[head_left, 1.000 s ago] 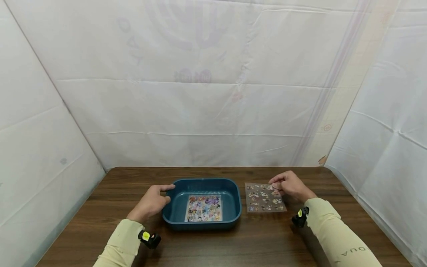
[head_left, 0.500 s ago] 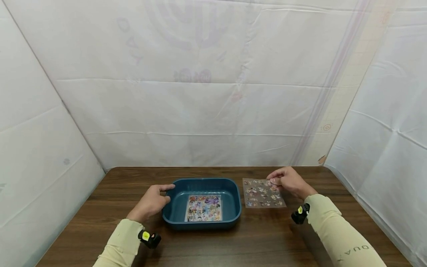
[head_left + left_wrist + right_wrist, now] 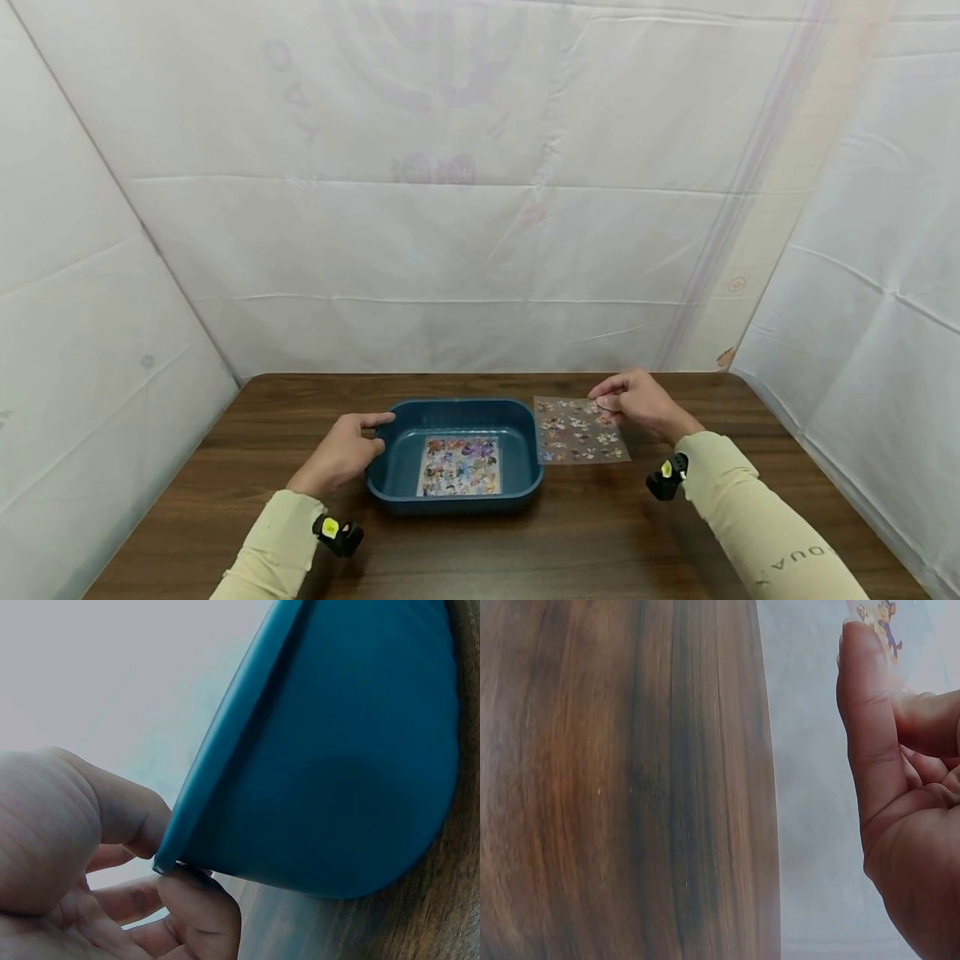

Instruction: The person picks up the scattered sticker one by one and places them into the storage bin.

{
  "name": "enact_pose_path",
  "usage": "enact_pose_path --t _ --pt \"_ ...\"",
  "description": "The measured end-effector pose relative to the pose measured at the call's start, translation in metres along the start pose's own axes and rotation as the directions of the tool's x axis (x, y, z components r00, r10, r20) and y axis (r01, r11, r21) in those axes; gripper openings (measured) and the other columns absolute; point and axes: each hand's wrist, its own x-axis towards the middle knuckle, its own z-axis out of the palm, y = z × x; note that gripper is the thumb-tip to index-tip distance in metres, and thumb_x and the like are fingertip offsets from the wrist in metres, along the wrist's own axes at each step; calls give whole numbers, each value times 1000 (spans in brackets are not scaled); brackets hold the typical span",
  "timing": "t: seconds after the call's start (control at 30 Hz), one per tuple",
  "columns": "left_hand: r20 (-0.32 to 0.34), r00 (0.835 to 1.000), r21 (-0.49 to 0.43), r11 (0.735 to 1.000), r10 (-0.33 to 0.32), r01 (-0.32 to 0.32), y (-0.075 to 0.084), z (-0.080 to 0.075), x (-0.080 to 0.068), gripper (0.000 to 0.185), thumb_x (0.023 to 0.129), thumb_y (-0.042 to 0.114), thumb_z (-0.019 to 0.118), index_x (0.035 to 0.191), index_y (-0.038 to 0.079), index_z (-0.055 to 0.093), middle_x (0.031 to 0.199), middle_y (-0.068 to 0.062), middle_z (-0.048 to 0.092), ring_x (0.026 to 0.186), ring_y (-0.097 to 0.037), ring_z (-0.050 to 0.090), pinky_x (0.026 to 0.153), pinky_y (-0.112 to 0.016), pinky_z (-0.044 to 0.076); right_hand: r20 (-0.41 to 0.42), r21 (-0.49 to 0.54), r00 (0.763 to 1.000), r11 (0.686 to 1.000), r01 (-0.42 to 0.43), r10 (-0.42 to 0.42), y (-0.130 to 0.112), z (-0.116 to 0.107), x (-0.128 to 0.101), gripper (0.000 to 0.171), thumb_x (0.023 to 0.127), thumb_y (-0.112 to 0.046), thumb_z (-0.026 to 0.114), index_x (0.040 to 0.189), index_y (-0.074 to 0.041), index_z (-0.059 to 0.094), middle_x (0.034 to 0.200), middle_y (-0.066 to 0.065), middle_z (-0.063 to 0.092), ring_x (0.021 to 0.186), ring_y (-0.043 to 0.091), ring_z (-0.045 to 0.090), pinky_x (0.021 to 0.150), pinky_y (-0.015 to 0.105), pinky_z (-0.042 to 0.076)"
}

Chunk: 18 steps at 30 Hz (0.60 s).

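My left hand [image 3: 342, 454] pinches the left rim of a blue plastic basin [image 3: 528, 442]; the left wrist view shows the thumb and a finger on either side of the basin's edge [image 3: 225, 742]. Flat on the basin's floor lies a colourful sticker sheet [image 3: 459, 467]. With thumb and fingers, my right hand [image 3: 647, 407] holds a clear sticker sheet [image 3: 581, 431] by its far right corner. This sheet is beside the basin's right rim, and its left edge appears to reach that rim. In the right wrist view only a small printed piece of the sheet [image 3: 885, 630] shows past the fingers.
The basin stands on a dark wooden table [image 3: 592, 533] with rounded far corners. White sheeting [image 3: 450, 250] hangs behind the table and along both sides. A black wrist camera is strapped to each wrist.
My right hand has lifted the clear sticker sheet and carried it left and slightly away, up to the basin's right rim. The left hand and the basin have stayed in place.
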Motion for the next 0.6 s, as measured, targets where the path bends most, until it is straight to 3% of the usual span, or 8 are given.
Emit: enact_pose_path --t 0.07,0.23,0.4,0.53,0.6 --pt "0 1000 -1 1000 -9 9 0 0 0 50 102 0 49 151 2 53 70 -6 45 48 -13 31 50 -27 36 6 -5 1000 1000 1 -1 -2 2 1 23 102 -2 59 116 6 75 96 12 76 74 17 72 65 32 61" --pt "-9 1000 0 1000 -2 2 -1 0 1 49 101 -1 49 150 1 54 104 -18 60 48 -13 32 51 -28 37 26 7 1000 1000 11 -11 -8 8 2 23 102 -2 58 117 6 74 95 12 76 74 16 71 66 31 61" --pt "-4 1000 -7 1000 -10 10 -1 0 1 50 102 -1 49 151 3 53 104 -21 60 49 -14 32 52 -29 38 38 32 999 999 25 -27 -13 15 6 23 102 0 57 116 9 74 93 12 75 72 15 70 64 30 61" --pt "-2 1000 -3 1000 1 -1 0 0 0 50 102 0 49 151 2 53 130 -25 57 53 -16 36 56 -32 40 38 36 999 999 26 -27 -17 20 8 23 102 0 57 116 8 74 93 12 75 71 15 70 63 30 61" --pt "-1 1000 -3 1000 -1 1 0 0 0 50 102 0 49 151 2 53 133 -27 56 53 -16 36 56 -33 40 35 36 999 999 19 -20 -19 23 9 23 102 0 58 116 7 75 94 12 75 72 15 71 64 30 61"
